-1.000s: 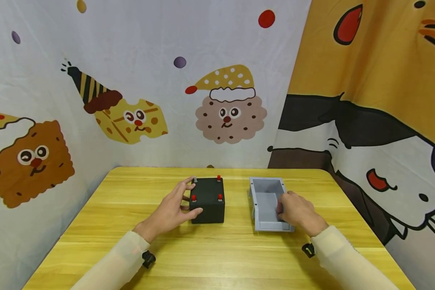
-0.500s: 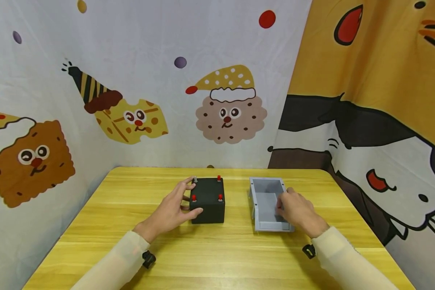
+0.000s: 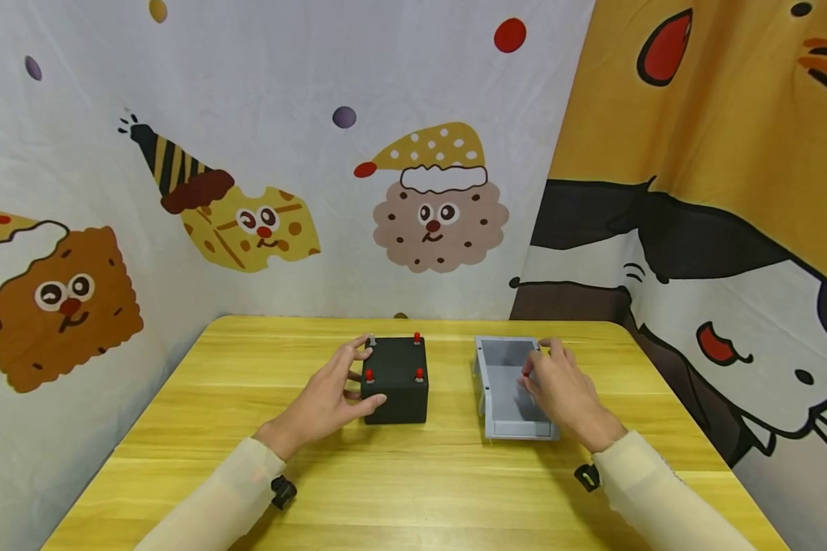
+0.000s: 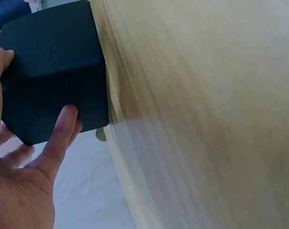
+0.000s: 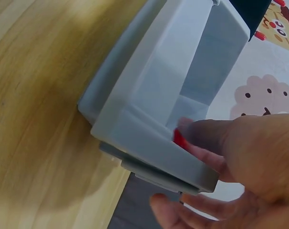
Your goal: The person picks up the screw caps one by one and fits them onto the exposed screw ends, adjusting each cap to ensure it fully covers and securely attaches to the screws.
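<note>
A black box [image 3: 395, 383] stands on the table, with small metal posts on its top. Red caps [image 3: 419, 374] cover most posts; the far left post [image 3: 371, 340] is bare metal. My left hand [image 3: 324, 398] holds the box at its left side, thumb on the near face and fingers spread behind, as the left wrist view [image 4: 54, 152] of the hand also shows. Over the right wall of a grey plastic bin [image 3: 521, 430], my right hand [image 3: 563, 394] pinches a small red cap [image 5: 180, 139] between thumb and finger. The fingertips partly hide that cap.
Both box and bin stand on a yellow wood-grain table [image 3: 413, 490], with a gap between them. A printed cloth curtain [image 3: 282, 92] hangs behind the table's far edge and along its sides. Dark devices [image 3: 283, 492] are strapped under both wrists.
My right hand has risen slightly from inside the bin, and a red cap now shows at its fingertips. The left hand and the black box have stayed in place.
</note>
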`<state>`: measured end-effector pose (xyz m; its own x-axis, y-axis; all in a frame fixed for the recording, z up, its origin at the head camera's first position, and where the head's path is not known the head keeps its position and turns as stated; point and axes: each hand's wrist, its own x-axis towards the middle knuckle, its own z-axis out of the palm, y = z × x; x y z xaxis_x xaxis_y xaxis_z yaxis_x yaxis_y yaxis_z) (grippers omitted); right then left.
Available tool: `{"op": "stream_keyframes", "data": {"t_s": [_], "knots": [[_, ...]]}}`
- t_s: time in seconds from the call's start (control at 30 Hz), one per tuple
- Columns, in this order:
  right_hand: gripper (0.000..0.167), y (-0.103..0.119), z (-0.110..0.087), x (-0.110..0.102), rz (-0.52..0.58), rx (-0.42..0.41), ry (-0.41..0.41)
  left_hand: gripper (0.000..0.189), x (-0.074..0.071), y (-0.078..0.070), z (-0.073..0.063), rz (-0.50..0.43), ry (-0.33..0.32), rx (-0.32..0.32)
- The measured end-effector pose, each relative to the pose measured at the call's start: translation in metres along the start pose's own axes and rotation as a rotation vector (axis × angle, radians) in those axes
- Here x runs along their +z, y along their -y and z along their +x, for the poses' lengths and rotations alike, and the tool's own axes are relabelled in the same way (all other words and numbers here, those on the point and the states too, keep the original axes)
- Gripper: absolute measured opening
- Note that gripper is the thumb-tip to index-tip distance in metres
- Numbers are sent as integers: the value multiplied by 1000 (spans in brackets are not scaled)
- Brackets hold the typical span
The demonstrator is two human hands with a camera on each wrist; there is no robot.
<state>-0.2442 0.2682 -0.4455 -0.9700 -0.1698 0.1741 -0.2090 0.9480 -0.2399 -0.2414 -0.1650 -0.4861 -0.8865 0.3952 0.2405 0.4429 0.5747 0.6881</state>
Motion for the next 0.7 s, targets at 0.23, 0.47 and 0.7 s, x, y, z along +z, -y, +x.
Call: {"op": "stream_keyframes", "data": {"t_s": [0.23, 0.47, 0.7], "knots": [[17, -1, 6, 6, 14, -87, -158, 94, 0, 0, 0, 10, -2, 5], [16, 2, 11, 8, 20, -145, -272, 94, 0, 1, 0, 11, -4, -1], [17, 5, 14, 9, 57, -192, -322, 94, 0, 1, 0, 6, 2, -6]]}}
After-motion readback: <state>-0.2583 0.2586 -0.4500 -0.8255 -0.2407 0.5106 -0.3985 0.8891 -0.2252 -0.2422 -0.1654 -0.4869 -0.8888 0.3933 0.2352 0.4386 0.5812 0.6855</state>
